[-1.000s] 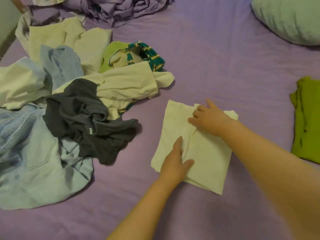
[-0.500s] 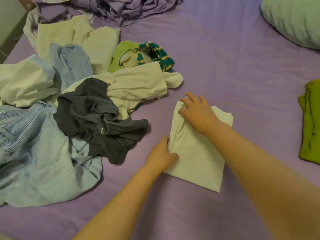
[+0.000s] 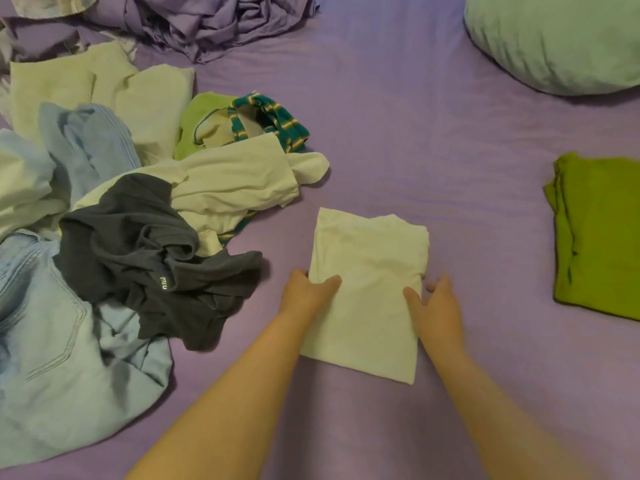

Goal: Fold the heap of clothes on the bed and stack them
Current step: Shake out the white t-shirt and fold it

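two bare hands frame one folded white cotton garment [image 3: 369, 292] lying flat on the purple-sheeted bed [image 3: 415, 150]. the left hand [image 3: 304, 294] has its grip on the left edge, thumb on top and fingers tucked under; the right hand [image 3: 438, 308] grips the right edge the same way. at left sprawls one unfolded heap of clothes [image 3: 114, 209], among them one dark grey top [image 3: 145, 251] and one pair of pale blue jeans [image 3: 52, 358]. one folded green garment [image 3: 599, 237] lies well apart at right, one pale green pillow [image 3: 561, 39] beyond.
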The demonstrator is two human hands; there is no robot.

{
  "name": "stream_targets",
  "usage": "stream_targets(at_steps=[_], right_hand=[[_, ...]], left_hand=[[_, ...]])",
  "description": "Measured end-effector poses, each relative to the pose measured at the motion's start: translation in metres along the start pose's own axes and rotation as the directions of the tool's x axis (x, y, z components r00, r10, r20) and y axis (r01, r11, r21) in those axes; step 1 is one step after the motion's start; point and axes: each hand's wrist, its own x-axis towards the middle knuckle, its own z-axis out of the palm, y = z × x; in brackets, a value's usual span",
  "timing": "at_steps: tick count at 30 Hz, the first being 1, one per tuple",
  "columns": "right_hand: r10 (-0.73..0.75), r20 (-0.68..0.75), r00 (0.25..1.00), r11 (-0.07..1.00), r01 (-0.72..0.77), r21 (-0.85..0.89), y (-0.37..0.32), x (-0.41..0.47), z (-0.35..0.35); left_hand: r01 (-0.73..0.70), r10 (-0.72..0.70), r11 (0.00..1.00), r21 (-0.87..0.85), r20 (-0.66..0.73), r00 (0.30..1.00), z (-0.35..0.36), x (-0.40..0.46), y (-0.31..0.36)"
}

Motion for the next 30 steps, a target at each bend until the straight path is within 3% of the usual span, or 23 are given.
stream_targets(at_steps=[2,5,11,14,20,30], right_hand=[[0.034,0.017,0.999,0.997,-0.035,0.069,0.0,-0.002,0.002],[0.01,0.07,0.998,0.991,-0.019,0.135,-0.006,0.001,-0.001],[-0.011,0.231,0.973,0.966,-0.049,0.254,-0.008,0.008,-0.01],[-0.009,0.284,0.959,0.971,-0.059,0.23,-0.004,0.013,-0.007],[-0.101,0.291,0.951,0.975,0.036,0.22,0.008,0.022,-0.01],[-0.292,0.137,0.946,0.889,0.216,0.404,0.021,0.071,-0.134]], left_hand=[[0.079,-0.073,0.981,-0.176,0.041,0.996,0.003,-0.001,0.007],[0.068,-0.016,0.952,-0.298,0.174,0.985,0.006,-0.011,0.02],[-0.035,0.071,0.987,-0.157,0.231,0.97,0.014,-0.02,0.03],[-0.04,0.064,0.989,-0.14,0.165,0.984,0.018,-0.021,0.029],[-0.011,0.037,0.976,-0.217,0.116,0.993,0.025,-0.019,0.035],[-0.239,0.318,0.922,-0.305,0.245,0.916,0.088,-0.051,0.113]])
